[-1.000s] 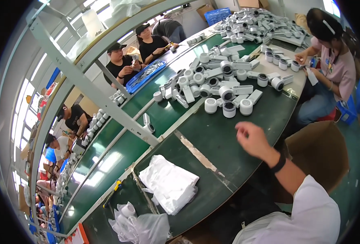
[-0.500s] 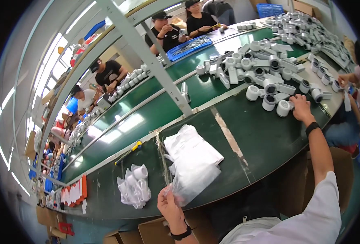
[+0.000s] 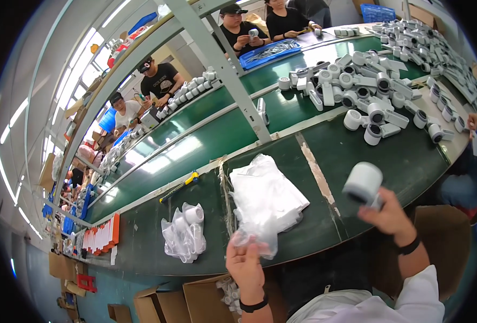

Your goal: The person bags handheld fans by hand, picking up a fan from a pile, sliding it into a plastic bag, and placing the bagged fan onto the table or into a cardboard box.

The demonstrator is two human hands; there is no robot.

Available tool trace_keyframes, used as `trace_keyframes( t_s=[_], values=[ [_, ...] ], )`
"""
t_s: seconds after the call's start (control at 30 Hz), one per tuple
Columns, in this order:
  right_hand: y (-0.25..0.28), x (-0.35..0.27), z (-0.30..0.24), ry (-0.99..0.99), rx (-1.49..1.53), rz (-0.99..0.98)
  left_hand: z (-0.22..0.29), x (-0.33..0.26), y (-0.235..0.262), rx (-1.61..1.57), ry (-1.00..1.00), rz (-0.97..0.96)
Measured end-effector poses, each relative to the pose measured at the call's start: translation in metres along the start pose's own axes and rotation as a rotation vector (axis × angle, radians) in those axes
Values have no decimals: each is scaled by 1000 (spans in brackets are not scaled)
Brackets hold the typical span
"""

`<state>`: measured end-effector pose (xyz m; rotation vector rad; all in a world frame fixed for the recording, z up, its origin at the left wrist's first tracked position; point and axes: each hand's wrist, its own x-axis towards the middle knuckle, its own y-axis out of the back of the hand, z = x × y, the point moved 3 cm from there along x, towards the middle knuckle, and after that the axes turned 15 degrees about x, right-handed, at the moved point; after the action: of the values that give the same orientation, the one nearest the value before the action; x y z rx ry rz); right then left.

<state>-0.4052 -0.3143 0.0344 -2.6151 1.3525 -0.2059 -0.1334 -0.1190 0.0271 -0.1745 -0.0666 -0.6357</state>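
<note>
My right hand [image 3: 390,217] holds a white cylindrical part [image 3: 363,183] up above the near edge of the green bench [image 3: 411,156]. My left hand [image 3: 245,262] pinches the near corner of a clear plastic bag from the stack of bags [image 3: 266,199] lying in front of me. A heap of the same white cylindrical parts [image 3: 371,94] lies farther right on the bench. To the left of the stack sit several bagged white parts [image 3: 184,231].
A grey metal post [image 3: 233,81] rises from the bench's far side. Other people [image 3: 238,29] sit across the green conveyor handling parts. A blue tray [image 3: 273,52] lies before them. A yellow-and-blue tool [image 3: 179,185] lies on the bench. Open cardboard boxes [image 3: 195,299] stand below the near edge.
My right hand has drawn back from the heap with a white part in it. My left hand has come up and taken the corner of a plastic bag. My view swung left.
</note>
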Motion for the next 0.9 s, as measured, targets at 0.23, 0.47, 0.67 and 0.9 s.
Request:
trace_keyframes(
  t_s=[0.23,0.47,0.67,0.9],
  values=[
    [-105,-10,24,-9,147,-119,-20,-13,-49,-29,38,-169],
    [-114,3,47,47,117,-60,-35,-11,-47,-201,153,-285],
    [-105,6,48,27,283,57,-33,-11,-43,-423,268,-287],
    [-98,-1,47,58,218,73,-27,-7,-46,-346,193,-138]
  ],
)
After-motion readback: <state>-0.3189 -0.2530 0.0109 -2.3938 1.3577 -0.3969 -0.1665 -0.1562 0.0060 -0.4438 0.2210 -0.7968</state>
